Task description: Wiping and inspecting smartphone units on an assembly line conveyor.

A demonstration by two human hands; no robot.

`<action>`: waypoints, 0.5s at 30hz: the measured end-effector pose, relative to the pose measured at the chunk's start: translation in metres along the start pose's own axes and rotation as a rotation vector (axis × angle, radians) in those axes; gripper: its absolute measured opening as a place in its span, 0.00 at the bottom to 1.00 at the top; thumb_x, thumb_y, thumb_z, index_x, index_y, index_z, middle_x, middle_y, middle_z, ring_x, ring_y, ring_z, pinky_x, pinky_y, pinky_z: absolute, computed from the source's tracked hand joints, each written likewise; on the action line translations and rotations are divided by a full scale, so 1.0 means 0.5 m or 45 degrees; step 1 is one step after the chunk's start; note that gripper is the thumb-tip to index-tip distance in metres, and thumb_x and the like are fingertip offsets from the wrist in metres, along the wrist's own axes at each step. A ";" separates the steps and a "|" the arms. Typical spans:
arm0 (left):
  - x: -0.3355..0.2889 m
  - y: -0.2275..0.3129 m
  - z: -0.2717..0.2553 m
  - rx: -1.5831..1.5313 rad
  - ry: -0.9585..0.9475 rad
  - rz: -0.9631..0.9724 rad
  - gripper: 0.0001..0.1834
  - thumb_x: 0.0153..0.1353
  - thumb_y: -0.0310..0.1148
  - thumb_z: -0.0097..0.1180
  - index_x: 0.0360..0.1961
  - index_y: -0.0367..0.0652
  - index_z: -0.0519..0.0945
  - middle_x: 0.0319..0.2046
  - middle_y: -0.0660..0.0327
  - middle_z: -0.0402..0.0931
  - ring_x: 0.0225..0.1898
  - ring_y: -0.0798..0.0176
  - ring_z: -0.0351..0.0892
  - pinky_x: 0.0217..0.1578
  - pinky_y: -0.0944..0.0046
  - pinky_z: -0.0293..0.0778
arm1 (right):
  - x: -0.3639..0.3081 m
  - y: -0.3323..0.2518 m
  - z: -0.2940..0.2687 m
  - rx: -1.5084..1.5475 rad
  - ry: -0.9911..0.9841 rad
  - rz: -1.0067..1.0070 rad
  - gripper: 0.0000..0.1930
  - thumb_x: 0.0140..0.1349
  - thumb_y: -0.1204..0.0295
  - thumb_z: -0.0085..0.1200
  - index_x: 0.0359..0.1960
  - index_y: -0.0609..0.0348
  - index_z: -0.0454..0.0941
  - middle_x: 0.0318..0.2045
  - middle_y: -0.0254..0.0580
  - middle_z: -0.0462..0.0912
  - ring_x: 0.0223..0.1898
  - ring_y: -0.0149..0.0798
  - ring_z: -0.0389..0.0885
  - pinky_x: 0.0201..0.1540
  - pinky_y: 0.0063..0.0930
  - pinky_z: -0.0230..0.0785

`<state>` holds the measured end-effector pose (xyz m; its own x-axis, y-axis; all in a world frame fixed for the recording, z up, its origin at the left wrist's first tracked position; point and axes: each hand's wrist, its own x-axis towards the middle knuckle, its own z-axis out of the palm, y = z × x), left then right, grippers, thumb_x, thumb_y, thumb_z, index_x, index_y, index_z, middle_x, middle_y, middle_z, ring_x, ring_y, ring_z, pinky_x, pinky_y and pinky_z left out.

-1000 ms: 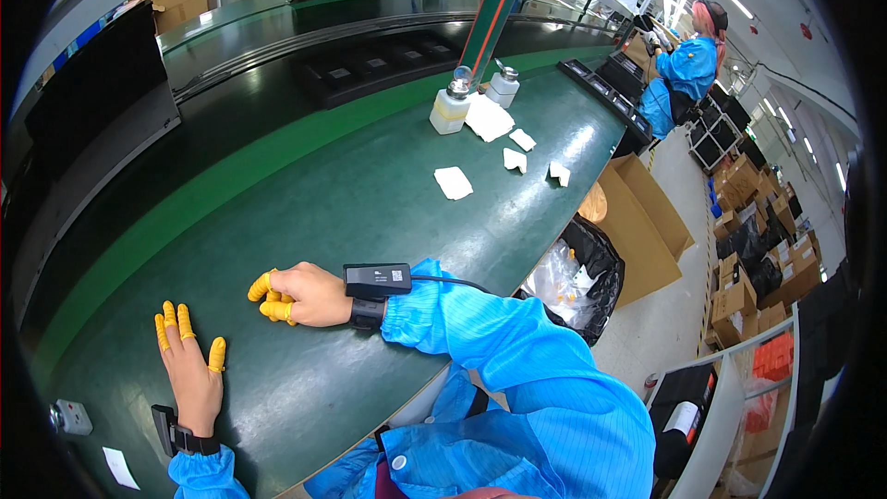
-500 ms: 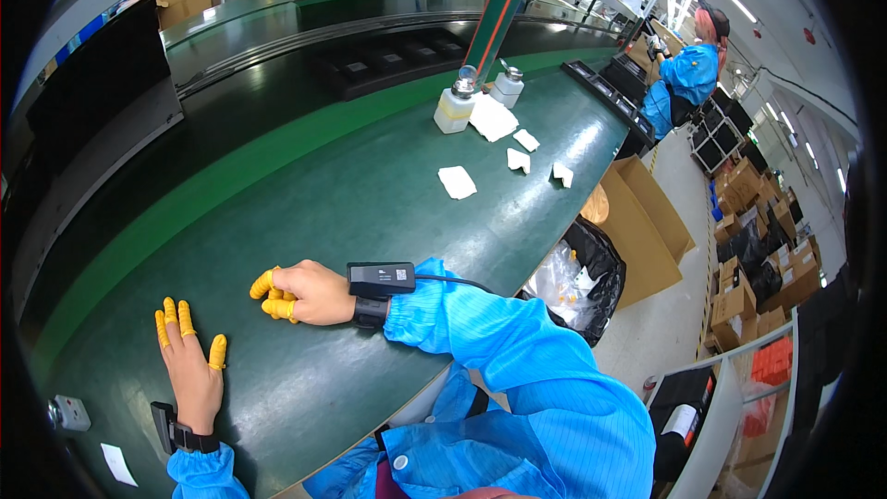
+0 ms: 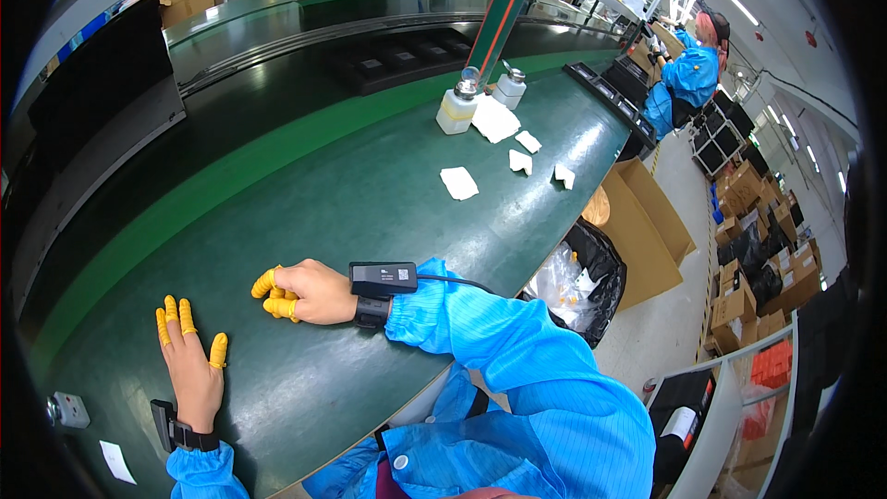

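Observation:
My left hand [image 3: 191,365] lies flat on the green tabletop [image 3: 360,208], fingers stretched out and thumb apart, with yellow finger cots on the tips. It holds nothing. Right of it, my right hand [image 3: 309,294] rests on the same surface, its yellow-capped fingers curled in toward the palm. Nothing shows between those fingers. A black wrist strap with a small box is on each wrist. Nearest my left hand are a small white paper [image 3: 117,462] and a pale bottle [image 3: 69,410] at the table's left edge.
Beyond the table runs a conveyor carrying a black tray [image 3: 407,60]. Two dispenser bottles [image 3: 456,113] stand by a green post [image 3: 504,14], near several white wipes [image 3: 459,183]. Right of the table are a lined bin [image 3: 591,268], an open carton [image 3: 647,236] and a co-worker [image 3: 688,74].
The black tray on the conveyor has slid to the right. The co-worker's arms have shifted upward. Both my hands keep their place and shape.

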<state>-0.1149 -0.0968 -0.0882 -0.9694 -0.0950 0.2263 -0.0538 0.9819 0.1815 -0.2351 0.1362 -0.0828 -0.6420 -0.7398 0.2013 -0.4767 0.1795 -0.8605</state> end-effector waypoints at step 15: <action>-0.003 -0.003 0.003 -0.002 0.034 0.037 0.32 0.62 0.35 0.55 0.63 0.31 0.61 0.67 0.45 0.52 0.68 0.39 0.48 0.66 0.47 0.49 | -0.002 -0.005 -0.003 -0.007 -0.018 -0.008 0.14 0.60 0.74 0.53 0.47 0.66 0.76 0.31 0.50 0.84 0.31 0.40 0.85 0.35 0.29 0.75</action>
<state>-0.1140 -0.0977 -0.0903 -0.9638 -0.0706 0.2570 -0.0251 0.9841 0.1758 -0.2342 0.1376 -0.0803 -0.6304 -0.7502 0.1996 -0.4836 0.1784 -0.8569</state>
